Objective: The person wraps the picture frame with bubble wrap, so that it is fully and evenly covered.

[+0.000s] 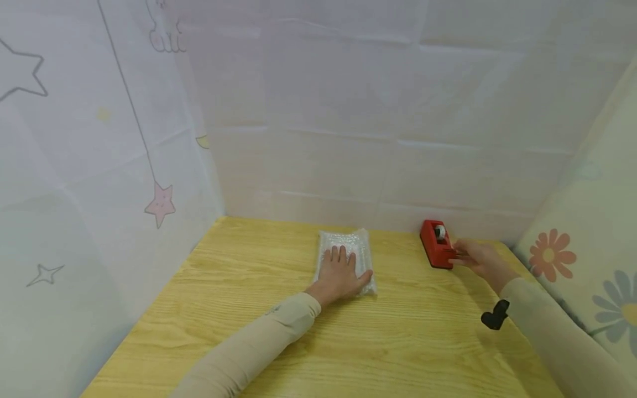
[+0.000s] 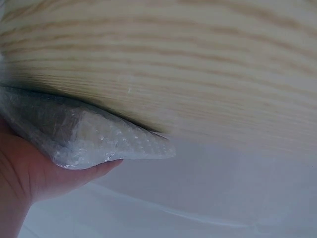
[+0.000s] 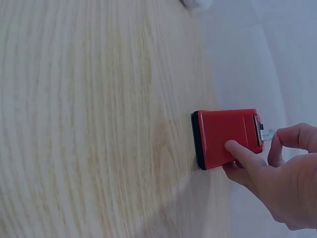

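A flat packet in bubble wrap (image 1: 362, 254) lies near the back middle of the table. My left hand (image 1: 340, 273) rests palm down on it, fingers straight and spread. In the left wrist view, the wrapped packet (image 2: 109, 141) bulges over that hand, a corner sticking out past it. At the back right stands a red tape dispenser (image 1: 438, 254) with a roll of tape (image 1: 440, 232) in it. My right hand (image 1: 481, 260) is at its front end. The right wrist view shows thumb and forefinger pinching the free end of the clear tape (image 3: 268, 134), other fingers touching the dispenser's red front.
The wood-grain table (image 1: 259, 342) ends at a pale cloth backdrop (image 1: 323, 171) close behind the dispenser and packet. Printed cloth (image 1: 99, 249) hangs along the left, and a flowered sheet (image 1: 587, 221) stands beside the right arm.
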The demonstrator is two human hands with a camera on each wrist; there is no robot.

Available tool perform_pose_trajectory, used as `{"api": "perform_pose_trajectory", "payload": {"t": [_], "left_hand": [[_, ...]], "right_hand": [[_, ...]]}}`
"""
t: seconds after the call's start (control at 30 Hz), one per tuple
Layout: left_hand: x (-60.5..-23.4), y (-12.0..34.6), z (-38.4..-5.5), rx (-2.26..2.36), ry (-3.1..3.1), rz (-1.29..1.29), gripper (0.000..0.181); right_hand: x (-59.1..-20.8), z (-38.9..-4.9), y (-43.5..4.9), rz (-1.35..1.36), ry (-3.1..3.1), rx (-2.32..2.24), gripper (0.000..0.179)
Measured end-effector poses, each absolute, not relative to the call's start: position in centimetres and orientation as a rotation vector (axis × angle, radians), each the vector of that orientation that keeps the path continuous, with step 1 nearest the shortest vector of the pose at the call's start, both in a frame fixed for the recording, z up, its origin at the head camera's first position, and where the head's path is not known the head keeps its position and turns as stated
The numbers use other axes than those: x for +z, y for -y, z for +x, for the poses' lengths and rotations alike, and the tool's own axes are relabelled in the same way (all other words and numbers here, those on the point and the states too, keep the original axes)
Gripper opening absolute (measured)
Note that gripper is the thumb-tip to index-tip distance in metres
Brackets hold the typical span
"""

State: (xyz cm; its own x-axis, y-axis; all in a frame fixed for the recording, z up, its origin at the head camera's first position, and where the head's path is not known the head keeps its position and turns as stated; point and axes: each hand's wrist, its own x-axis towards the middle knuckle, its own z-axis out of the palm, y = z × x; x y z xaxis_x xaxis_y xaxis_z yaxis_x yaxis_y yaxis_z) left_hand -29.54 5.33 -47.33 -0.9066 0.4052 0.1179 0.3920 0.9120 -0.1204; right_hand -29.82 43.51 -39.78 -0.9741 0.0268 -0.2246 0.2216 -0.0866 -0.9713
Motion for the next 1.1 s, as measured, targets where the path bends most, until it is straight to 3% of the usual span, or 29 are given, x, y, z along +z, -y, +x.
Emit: {"api": "perform_pose_trajectory", "payload": {"t": [0.5, 0.7, 0.97, 1.1], "left_hand": [[-47.2, -5.3, -29.5, 0.099, 2.940, -0.609, 0.094], [-47.3, -5.3, -29.5, 0.106, 2.945, -0.606, 0.093], [-47.5, -5.3, -29.7, 0.107, 2.932, -0.608, 0.095], [-47.5, -5.3, -29.5, 0.091, 2.938, -0.607, 0.094]], "right_hand": [[-41.3, -29.6, -42.0, 0.508, -2.023, -2.445, 0.010], [-41.9, -29.6, -41.4, 0.551, -2.070, -2.448, 0.039], [-42.8, -28.7, -41.7, 0.512, -1.913, -2.553, 0.015], [-43.8, -28.6, -41.7, 0.498, -2.030, -2.455, 0.039]]}}
